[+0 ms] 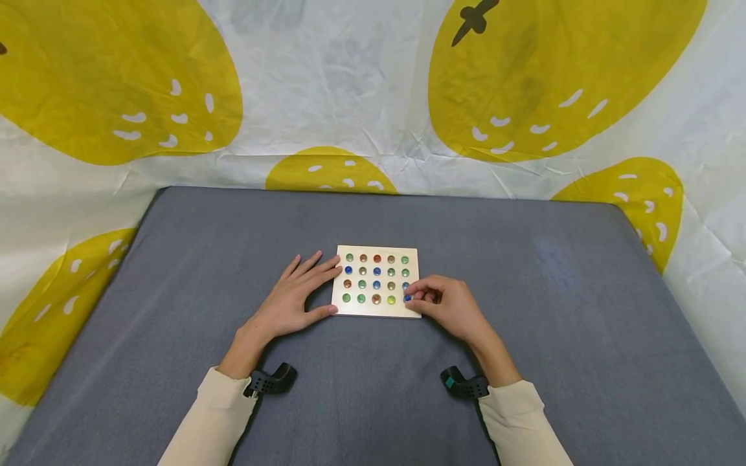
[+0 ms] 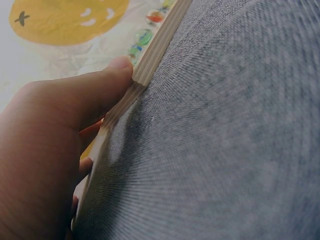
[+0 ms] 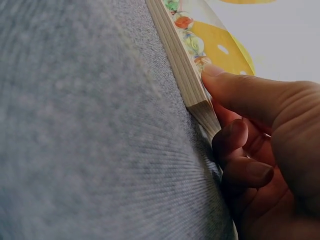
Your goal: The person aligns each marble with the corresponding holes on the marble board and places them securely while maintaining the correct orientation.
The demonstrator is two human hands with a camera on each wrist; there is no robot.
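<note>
A pale wooden board (image 1: 369, 310) lies flat on the grey cloth, with rows of coloured glass marbles (image 1: 377, 272) set in it. My left hand (image 1: 291, 301) rests against the board's left side, fingers spread and fairly straight. Its thumb (image 2: 117, 72) touches the near left corner in the left wrist view. At the near right corner, my right hand (image 1: 451, 304) pinches a blue marble (image 1: 407, 298) between thumb and forefinger. The other right fingers (image 3: 245, 172) are curled beside the board's edge, and the right thumb hides the blue marble in the right wrist view.
Grey cloth (image 1: 373, 388) covers the table around the board. A white curtain with yellow fruit shapes (image 1: 350, 84) hangs behind the table and along its sides. Black wrist-worn devices (image 1: 274, 378) sit at both sleeve cuffs.
</note>
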